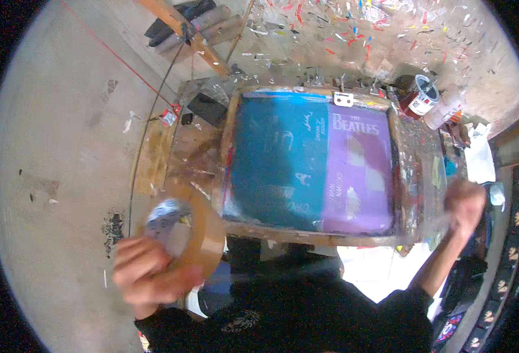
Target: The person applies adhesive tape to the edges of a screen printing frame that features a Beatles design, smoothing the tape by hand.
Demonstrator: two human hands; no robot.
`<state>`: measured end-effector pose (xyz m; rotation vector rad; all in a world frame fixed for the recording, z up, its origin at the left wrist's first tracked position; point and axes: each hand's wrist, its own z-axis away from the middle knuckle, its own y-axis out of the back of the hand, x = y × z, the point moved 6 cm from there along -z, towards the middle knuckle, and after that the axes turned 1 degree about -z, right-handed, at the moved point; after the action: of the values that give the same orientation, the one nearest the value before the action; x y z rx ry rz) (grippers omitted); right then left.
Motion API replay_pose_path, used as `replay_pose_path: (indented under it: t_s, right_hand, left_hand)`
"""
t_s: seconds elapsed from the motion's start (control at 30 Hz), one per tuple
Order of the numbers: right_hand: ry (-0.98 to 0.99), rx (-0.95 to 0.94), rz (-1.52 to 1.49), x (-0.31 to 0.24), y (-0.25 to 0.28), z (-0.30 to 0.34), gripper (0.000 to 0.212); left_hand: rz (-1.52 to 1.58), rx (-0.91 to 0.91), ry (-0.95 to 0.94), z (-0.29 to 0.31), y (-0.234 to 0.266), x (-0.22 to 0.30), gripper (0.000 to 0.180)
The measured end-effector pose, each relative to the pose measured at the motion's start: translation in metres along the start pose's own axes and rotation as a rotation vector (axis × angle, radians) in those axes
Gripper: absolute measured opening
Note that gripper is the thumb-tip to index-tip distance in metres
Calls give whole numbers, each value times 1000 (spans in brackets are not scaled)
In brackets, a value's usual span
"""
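The left hand (153, 273) is wrapped round a wide tape roll (211, 235) at the lower left of the frame; the right hand (466, 206), well apart at the right, looks curled but is too blurred to tell whether it grips anything. If a strip is stretched between them, uneven pull could make it twist, fold onto itself or snag the framed screen (309, 162) mid-frame

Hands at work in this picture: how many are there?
2: the left hand grips a roll of tape at lower left; the right hand, blurred, is to the right of the framed screen. No others show.
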<state>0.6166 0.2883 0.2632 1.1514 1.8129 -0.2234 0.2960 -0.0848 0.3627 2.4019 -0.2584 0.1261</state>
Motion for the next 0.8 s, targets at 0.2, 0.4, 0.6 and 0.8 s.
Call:
replay_pose_path:
  t_s: [0.2,0.4,0.6,0.8]
  right_hand:
    - [639,159,-177,-76,84,109,31]
    - [909,135,-348,-91,114,170,30]
    - [24,410,-109,23,28,161,16]
    - [-488,-92,262,-28,-24,74,12]
  left_hand:
    - [72,19,-380,-1,57,40,37]
    - [129,269,-470,30,68,31,23]
    - [-59,381,-428,-17,45,43,25]
    - [0,52,34,16,13,-12,26]
